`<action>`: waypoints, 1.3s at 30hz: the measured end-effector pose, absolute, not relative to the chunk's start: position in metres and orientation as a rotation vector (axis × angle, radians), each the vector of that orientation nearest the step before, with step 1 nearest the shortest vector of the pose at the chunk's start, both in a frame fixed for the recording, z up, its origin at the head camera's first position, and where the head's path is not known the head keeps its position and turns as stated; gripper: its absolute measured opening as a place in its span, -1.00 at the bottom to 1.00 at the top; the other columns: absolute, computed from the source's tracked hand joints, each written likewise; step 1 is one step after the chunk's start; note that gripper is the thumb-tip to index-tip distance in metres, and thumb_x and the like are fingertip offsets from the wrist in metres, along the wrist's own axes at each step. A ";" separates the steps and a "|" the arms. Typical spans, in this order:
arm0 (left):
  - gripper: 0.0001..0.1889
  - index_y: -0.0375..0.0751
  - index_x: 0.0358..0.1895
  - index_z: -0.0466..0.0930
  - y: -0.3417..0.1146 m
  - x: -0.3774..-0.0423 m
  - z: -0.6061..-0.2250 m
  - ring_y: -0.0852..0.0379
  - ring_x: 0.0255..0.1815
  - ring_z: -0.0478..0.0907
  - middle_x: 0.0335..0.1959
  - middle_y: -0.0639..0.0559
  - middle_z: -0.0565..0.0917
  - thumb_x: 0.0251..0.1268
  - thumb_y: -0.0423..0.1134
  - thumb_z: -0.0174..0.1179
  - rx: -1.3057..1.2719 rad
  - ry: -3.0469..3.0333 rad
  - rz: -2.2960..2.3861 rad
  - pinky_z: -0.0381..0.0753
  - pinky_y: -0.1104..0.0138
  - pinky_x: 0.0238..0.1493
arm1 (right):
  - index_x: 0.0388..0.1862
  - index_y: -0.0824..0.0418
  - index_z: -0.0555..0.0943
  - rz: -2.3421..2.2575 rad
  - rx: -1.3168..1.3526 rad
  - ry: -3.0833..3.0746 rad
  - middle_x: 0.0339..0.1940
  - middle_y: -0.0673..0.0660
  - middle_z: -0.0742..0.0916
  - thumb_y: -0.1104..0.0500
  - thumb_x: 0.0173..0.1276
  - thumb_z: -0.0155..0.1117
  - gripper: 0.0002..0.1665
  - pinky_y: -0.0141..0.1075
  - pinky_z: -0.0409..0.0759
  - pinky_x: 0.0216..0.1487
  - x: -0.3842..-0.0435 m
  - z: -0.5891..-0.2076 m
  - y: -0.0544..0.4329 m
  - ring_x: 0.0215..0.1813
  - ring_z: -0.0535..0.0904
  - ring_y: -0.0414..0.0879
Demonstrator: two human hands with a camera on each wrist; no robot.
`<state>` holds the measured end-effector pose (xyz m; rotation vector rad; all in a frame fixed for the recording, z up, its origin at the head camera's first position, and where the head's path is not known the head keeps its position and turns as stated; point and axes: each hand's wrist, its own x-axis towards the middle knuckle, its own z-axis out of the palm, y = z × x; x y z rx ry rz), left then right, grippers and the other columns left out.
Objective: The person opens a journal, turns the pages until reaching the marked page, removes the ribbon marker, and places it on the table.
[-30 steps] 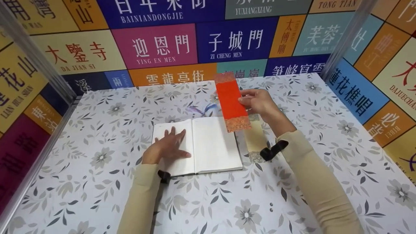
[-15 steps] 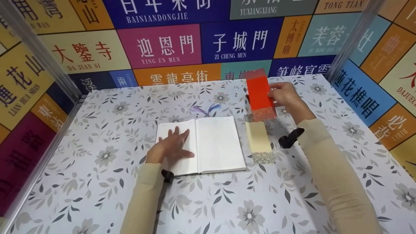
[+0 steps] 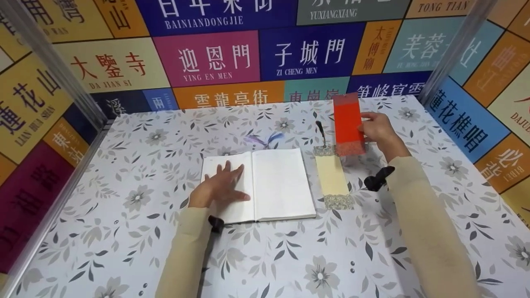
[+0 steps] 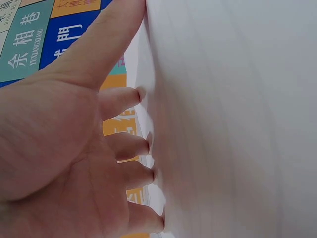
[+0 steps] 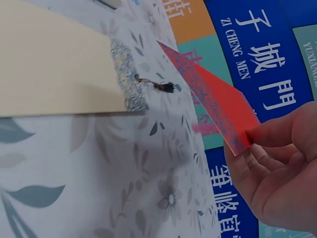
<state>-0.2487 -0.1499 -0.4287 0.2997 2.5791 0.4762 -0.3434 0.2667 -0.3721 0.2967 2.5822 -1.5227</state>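
An open notebook (image 3: 283,182) with blank-looking pages lies flat on the table. My left hand (image 3: 221,186) rests on its left page with fingers spread; in the left wrist view the fingertips (image 4: 147,145) touch the paper. My right hand (image 3: 381,130) pinches a red bookmark (image 3: 348,122) by its right edge, between thumb and fingers, raised above the table. That bookmark has a patterned band at each end. Just right of the notebook lies a beige bookmark (image 3: 332,176) with patterned ends and a dark tassel (image 3: 320,131). The red one partly overlaps its upper corner in the head view.
A purplish-blue ribbon (image 3: 267,140) sticks out from the notebook's top edge. The table is covered by a white floral cloth (image 3: 136,198). Colourful panels with printed characters (image 3: 207,56) stand behind the table and at both sides.
My right hand has moved to the right with the red bookmark, away from the notebook and off most of the beige bookmark. The left hand stays on the left page.
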 end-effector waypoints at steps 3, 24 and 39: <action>0.10 -0.01 0.65 -0.22 -0.149 -0.249 -0.428 -0.41 0.63 -0.42 0.62 -0.36 -0.38 0.22 0.25 0.29 0.305 2.578 0.477 -0.30 -0.47 0.47 | 0.58 0.29 0.20 -1.502 0.328 2.567 0.18 0.27 0.59 0.36 0.45 -0.04 -0.29 -0.45 0.65 -0.33 -0.340 -0.380 0.274 -0.31 0.58 -0.32; 0.08 0.00 0.65 -0.21 -0.148 -0.247 -0.428 -0.41 0.64 -0.35 0.63 -0.37 -0.33 0.25 0.26 0.26 0.312 2.610 0.416 -0.20 -0.47 0.46 | 0.60 0.21 0.19 -1.417 0.346 2.426 0.13 0.16 0.62 0.22 0.45 0.00 -0.26 -0.45 0.65 -0.13 -0.295 -0.426 0.307 -0.16 0.61 -0.27; 0.06 0.01 0.65 -0.20 -0.148 -0.245 -0.428 -0.42 0.63 -0.36 0.62 -0.37 -0.34 0.25 0.22 0.27 0.321 2.604 0.447 -0.25 -0.46 0.47 | 0.49 0.38 0.30 -1.148 0.287 2.640 0.11 0.34 0.62 0.17 0.44 0.11 -0.31 -0.41 0.62 -0.28 -0.274 -0.436 0.307 -0.18 0.59 -0.08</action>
